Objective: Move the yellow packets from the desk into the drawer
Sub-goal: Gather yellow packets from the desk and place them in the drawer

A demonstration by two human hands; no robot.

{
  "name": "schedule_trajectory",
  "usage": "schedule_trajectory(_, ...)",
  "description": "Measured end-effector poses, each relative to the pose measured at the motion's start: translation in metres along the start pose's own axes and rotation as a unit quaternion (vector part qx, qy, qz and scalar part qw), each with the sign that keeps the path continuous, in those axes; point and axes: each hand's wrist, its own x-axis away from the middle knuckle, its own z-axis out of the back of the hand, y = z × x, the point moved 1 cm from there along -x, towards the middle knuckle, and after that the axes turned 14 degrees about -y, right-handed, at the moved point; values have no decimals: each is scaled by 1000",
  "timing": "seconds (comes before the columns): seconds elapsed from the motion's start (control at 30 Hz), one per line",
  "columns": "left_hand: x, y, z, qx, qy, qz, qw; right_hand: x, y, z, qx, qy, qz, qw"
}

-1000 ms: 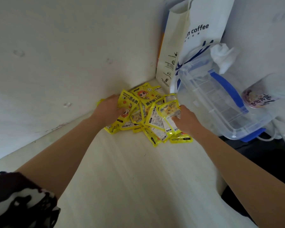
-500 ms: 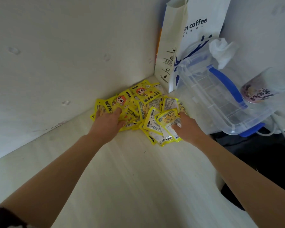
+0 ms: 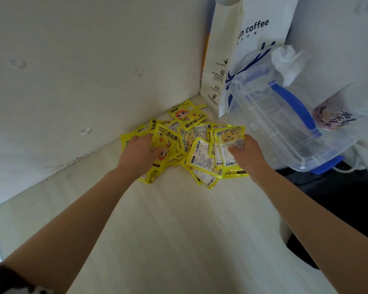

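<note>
Packet pile (image 3: pixel 191 143) sits right between the two hands in the desk (image 3: pixel 168 230) corner: left hand (image 3: pixel 139 153) gripping one side, right hand (image 3: pixel 243 152) pinching the other, equally near.

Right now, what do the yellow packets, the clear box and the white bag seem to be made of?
Yellow packets: probably thin plastic film, glossy; they shine and bend at the edges.
Clear box: hard transparent plastic with blue handle and clips; ribs show through it.
White bag: looks like matte paper; it stands upright with sharp folds and printed text, though a coated finish cannot be excluded.
</note>
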Motion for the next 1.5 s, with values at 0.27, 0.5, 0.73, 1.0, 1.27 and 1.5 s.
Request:
schedule_trajectory(0.27,-5,-2,-9,-91,-18,-19,995,-18,-1,-20,23,1,-25,999)
schedule_trajectory(0.5,13,-3,-17,-88,34,-80,992,-16,-4,-27,71,-3,3,997)
schedule_trajectory(0.73,27,1,-14,-23,53,-50,997,-15,-1,-17,-9,1,-5,1000)
schedule_trajectory(1.0,45,-5,-12,156,62,33,985,0,5,-16,18,52,19,998)
schedule_trajectory(1.27,83,-17,-35,485,-18,100,868,21,15,-19,31,79,55,995)
schedule_trajectory(1.5,126,-24,-73,579,-35,116,806,48,36,-21,21,98,42,994)
